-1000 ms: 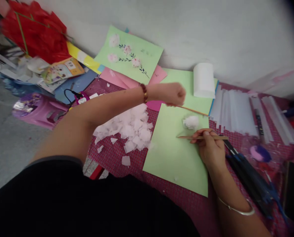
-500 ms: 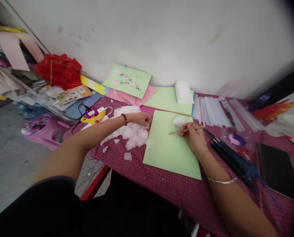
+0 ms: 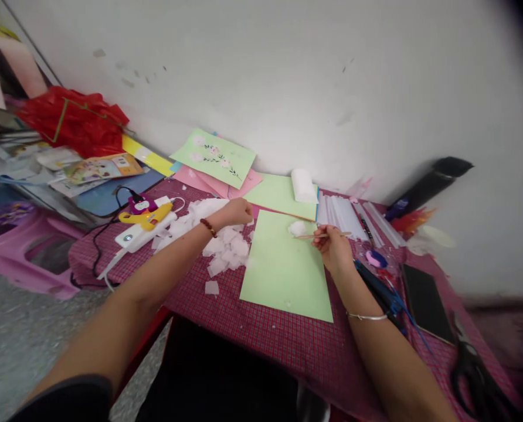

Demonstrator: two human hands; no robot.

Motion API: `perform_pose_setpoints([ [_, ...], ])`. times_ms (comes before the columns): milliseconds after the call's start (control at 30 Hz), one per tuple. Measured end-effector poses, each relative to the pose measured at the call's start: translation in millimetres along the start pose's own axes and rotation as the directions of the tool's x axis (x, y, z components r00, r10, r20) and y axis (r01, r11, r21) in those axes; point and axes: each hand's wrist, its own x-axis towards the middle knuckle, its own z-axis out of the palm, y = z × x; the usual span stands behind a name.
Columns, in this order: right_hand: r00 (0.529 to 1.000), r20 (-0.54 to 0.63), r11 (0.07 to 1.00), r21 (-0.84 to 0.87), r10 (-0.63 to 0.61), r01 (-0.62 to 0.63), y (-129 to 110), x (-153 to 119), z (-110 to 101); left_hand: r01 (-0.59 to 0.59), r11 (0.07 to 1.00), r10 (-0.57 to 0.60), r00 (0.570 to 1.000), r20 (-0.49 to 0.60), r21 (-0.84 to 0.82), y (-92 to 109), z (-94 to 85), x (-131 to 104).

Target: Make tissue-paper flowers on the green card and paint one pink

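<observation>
My right hand [image 3: 333, 247] grips a thin wooden stick [image 3: 306, 237], held nearly level over a light green sheet [image 3: 283, 275]. The stick's left end is at the lower edge of a white, fluffy-looking paper clump [image 3: 297, 228] near the sheet's top; I cannot tell whether they touch. My left hand [image 3: 238, 213] is closed with fingers curled, just left of the sheet and over a heap of white paper squares [image 3: 230, 249]. Whatever its fingers may pinch is hidden. One loose paper square [image 3: 211, 287] lies apart from the heap.
A yellow glue gun [image 3: 146, 217] rests on a white power strip [image 3: 147, 233] at left. Behind lie a green sheet with a flower picture [image 3: 215, 157] and a white tissue stack [image 3: 303, 186]. To the right are clear strips [image 3: 338, 215], a black tablet-like slab [image 3: 426, 302] and scissors [image 3: 472, 369].
The view has shifted, bringing the scissors into sight at right. The stick's tip has come closer to the white clump. My left hand has drawn slightly left of the green sheet, still closed.
</observation>
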Motion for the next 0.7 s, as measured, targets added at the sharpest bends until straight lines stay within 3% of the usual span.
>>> perform_pose_setpoints([
  [133,1.0,0.006,0.999,-0.032,-0.003,0.003,-11.5,-0.4,0.1,0.0,0.968,-0.001,1.0,-0.005,-0.252,18.2,-4.6,-4.7],
  [267,0.999,-0.026,0.998,-0.06,0.033,-0.035,-9.2,-1.5,-2.4,0.014,0.824,0.015,0.999,0.045,-0.566,36.7,28.3,2.3],
  [367,0.999,-0.02,0.995,-0.086,0.047,-0.049,-0.3,-0.3,-3.3,0.032,0.704,-0.007,0.999,0.037,-0.71,41.9,56.7,14.5],
  [567,0.999,-0.02,0.996,-0.086,0.035,-0.036,14.7,5.3,-2.0,0.09,0.528,-0.057,0.996,0.07,-0.845,39.7,79.8,41.7],
  [700,0.999,-0.054,0.999,-0.034,0.007,-0.009,20.0,6.9,-2.4,0.136,0.574,-0.021,0.988,0.152,-0.807,30.4,86.1,50.5],
])
